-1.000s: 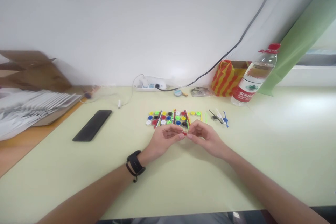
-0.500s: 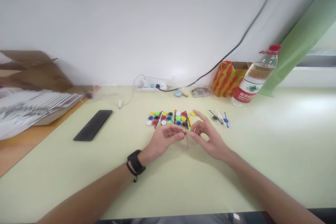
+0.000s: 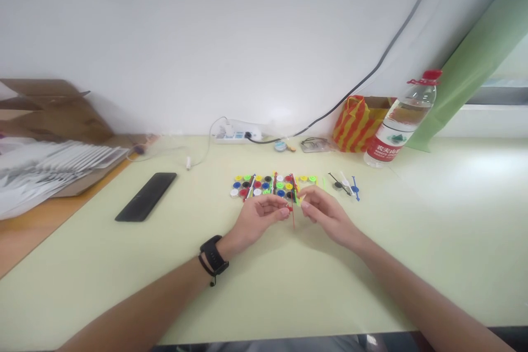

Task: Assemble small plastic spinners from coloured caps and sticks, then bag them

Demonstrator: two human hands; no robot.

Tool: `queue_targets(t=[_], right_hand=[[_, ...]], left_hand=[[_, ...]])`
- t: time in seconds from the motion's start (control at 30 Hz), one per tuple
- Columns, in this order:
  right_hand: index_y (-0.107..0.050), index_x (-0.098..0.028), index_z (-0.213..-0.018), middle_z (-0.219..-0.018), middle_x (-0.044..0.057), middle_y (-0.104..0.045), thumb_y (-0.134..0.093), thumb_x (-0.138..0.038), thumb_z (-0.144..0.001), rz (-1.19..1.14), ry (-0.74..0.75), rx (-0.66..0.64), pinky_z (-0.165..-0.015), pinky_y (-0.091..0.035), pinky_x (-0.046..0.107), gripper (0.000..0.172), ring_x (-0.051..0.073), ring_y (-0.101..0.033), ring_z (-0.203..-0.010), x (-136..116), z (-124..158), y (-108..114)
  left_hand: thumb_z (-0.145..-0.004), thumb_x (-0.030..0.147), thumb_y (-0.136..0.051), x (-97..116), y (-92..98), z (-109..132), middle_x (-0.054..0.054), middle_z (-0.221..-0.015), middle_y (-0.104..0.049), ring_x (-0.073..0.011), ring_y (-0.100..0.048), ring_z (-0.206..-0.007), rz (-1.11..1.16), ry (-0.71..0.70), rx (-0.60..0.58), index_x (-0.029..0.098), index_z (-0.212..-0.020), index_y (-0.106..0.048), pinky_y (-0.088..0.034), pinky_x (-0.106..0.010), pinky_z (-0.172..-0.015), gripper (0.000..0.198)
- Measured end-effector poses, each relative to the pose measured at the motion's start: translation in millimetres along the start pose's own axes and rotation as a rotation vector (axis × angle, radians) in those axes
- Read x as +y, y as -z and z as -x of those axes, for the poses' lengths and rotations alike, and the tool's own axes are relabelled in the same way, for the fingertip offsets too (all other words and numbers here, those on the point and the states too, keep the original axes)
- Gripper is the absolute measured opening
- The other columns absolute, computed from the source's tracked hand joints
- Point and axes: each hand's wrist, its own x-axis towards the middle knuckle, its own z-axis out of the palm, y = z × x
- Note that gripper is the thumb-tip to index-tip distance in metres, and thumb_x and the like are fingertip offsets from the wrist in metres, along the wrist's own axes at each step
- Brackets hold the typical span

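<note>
My left hand [image 3: 258,220] is closed, pinching a red spinner with a thin pointer [image 3: 293,220] between thumb and fingertips. The pointer stands nearly upright in view, just beyond the fingertips. To its right, my right hand [image 3: 328,219] has curled fingers, with thumb and index finger close together beside the pointer. Whether anything is between them is hidden. Behind both hands lie rows of small round discs [image 3: 265,186] in several colours, with thin arrow-shaped pointers [image 3: 274,182] laid among them. Further right are black, white and blue arrow spinners [image 3: 355,189].
A black phone-like slab [image 3: 146,197] lies at left, near a box of white packets [image 3: 74,162]. Along the wall are a power strip [image 3: 237,136], glasses [image 3: 315,144], a striped bag [image 3: 350,126] and a water bottle [image 3: 390,140].
My right hand's index finger, stretched out before, has curled in toward the thumb, uncovering yellow and green discs behind it. My left hand keeps its hold on the red spinner; its pointer has shifted slightly.
</note>
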Motion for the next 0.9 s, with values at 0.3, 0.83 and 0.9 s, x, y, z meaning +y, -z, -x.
queue_targets(t=[0.3,0.83,0.9], right_hand=[[-0.020,-0.033,-0.162,-0.091,0.002,-0.055,-0.051,-0.037,-0.103,0.151,0.086,0.000,-0.070,-0.048,0.033,0.067,0.016,-0.049,-0.069,8.4,5.0,-4.6],[-0.061,-0.020,-0.073,-0.067,0.000,-0.050,-0.041,-0.042,-0.104,0.150,-0.024,-0.091,-0.062,-0.039,0.031,0.042,0.015,-0.043,-0.060,6.3,3.3,4.0],[-0.043,-0.021,-0.054,-0.055,-0.002,-0.039,-0.038,-0.045,-0.104,0.125,-0.076,-0.148,-0.059,-0.034,0.032,0.056,0.014,-0.037,-0.055,3.7,1.7,7.7]], left_hand=[[-0.081,0.032,-0.084,-2.6,1.7,-1.4,-0.008,-0.097,-0.078,-0.0181,-0.073,-0.089,0.025,0.016,0.003,0.014,-0.101,-0.075,-0.058,-0.029,-0.084,0.028],[-0.080,0.033,-0.084,-3.0,2.6,-1.0,-0.010,-0.096,-0.079,-0.0183,-0.074,-0.085,0.028,0.027,0.019,0.014,-0.103,-0.076,-0.059,-0.030,-0.082,0.031],[-0.081,0.033,-0.084,-3.7,2.7,-1.4,-0.010,-0.098,-0.079,-0.0177,-0.073,-0.086,0.030,0.015,0.024,0.014,-0.102,-0.075,-0.059,-0.030,-0.083,0.030]])
